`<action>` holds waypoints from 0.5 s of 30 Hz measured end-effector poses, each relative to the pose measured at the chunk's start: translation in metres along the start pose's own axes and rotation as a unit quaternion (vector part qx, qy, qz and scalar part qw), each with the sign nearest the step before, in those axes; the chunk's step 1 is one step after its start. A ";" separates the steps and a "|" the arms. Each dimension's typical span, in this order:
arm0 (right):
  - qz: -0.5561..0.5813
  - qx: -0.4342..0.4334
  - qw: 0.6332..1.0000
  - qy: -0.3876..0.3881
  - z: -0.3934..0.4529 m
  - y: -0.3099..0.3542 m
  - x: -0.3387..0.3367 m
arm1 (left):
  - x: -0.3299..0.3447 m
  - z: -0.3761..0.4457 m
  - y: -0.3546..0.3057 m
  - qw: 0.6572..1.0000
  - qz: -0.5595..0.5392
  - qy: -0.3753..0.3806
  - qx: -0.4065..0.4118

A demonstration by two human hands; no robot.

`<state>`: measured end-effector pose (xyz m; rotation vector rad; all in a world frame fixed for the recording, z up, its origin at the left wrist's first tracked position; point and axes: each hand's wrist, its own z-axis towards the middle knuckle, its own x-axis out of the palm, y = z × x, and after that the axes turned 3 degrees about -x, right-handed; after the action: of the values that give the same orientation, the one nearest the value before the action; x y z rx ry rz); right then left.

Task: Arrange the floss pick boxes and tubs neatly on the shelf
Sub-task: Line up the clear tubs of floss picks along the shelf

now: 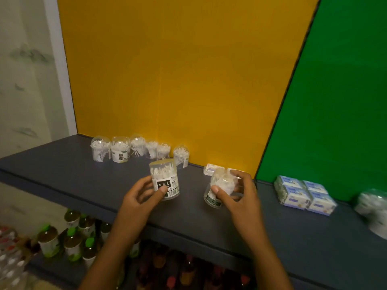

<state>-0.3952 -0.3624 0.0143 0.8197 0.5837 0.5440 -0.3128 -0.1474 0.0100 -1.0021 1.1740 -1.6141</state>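
My left hand [144, 196] grips a clear floss pick tub with a black label [165, 177], held upright just above the dark shelf [62, 174]. My right hand [238, 193] grips a second clear tub [219, 188], tilted toward me. Several more clear tubs [125, 149] stand in a loose row along the yellow back wall, and one tub [181, 154] stands a little apart at the row's right end. Several blue-and-white floss pick boxes [303, 194] sit packed together on the shelf at the right. Two small flat boxes [211, 168] lie behind my right hand.
A blurred clear tub [374, 210] stands at the far right edge of the shelf. Below the shelf, green-capped drink bottles [71, 235] and darker bottles [178, 268] fill a lower level. Yellow and green panels back the shelf.
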 end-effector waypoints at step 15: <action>-0.045 0.052 0.993 -0.095 -0.074 0.034 -0.132 | 0.057 -0.089 -0.028 0.998 -0.018 0.060 0.001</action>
<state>-0.5456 -0.3911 0.0357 0.9276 0.4749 0.3510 -0.4181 -0.1742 0.0234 -0.9403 1.2400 -1.7237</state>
